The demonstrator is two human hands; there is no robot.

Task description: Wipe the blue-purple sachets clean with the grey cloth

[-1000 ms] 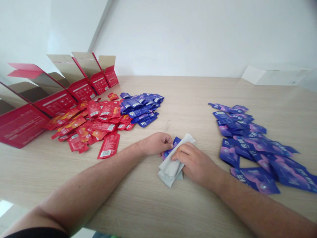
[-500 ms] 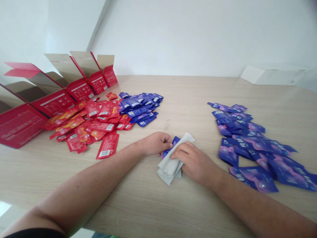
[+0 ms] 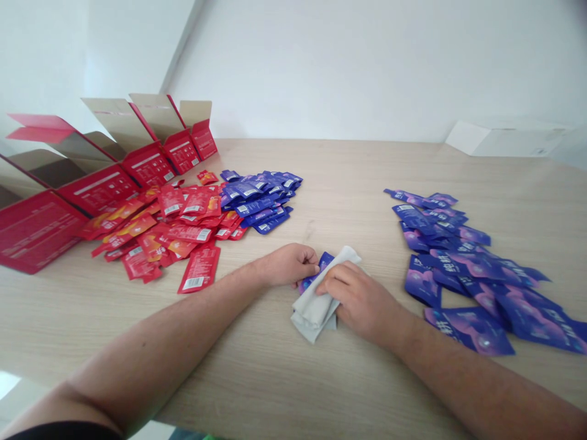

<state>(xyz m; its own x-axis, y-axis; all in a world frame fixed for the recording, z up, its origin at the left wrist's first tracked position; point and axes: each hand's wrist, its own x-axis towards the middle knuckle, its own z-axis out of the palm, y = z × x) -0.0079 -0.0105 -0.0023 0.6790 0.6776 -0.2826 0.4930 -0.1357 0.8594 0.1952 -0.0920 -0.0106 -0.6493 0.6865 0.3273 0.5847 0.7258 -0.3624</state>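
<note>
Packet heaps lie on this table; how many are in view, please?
3: the red heap at left, the blue heap against its right side, and the blue-purple heap at right. Others may be hidden behind the red boxes.

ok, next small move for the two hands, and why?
Probably draw the folded white cloth along the blue-purple sachet: the right hand grips the cloth across part of the sachet, and the left hand is at the sachet's left edge, apparently steadying it. The sachet's covered part can't be seen, so that's a judgement.
</note>
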